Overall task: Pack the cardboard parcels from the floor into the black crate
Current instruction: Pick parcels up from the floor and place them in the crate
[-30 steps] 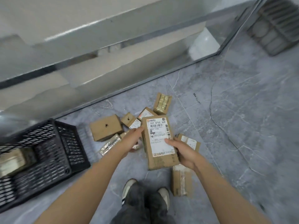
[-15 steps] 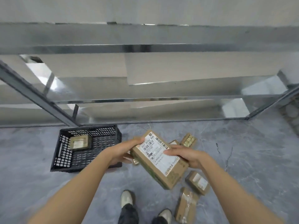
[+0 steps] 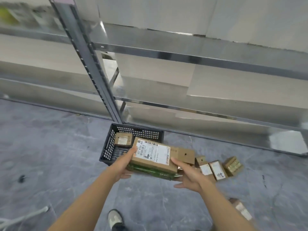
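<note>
A long cardboard parcel [image 3: 153, 155] with a white shipping label hangs over the front right part of the black crate [image 3: 108, 147]. My left hand [image 3: 124, 164] grips its left end, thumb on top. Its right end rests in my right hand [image 3: 188, 175], which holds it with the thumb on the near edge and the fingers underneath. One small parcel [image 3: 123, 139] lies inside the crate at the back. Several small parcels [image 3: 216, 167] lie on the grey floor right of the crate, among them a plain brown box [image 3: 185, 155].
A metal shelving rack [image 3: 93, 64] stands directly behind the crate, its upright post just above it. Another parcel [image 3: 241, 209] lies on the floor at the lower right. My shoe [image 3: 115, 219] is at the bottom centre. A white cable [image 3: 25, 217] lies at the lower left.
The parcel has been carried left from above the pile to over the crate and turned level. The view has swung left, so the crate now sits at centre.
</note>
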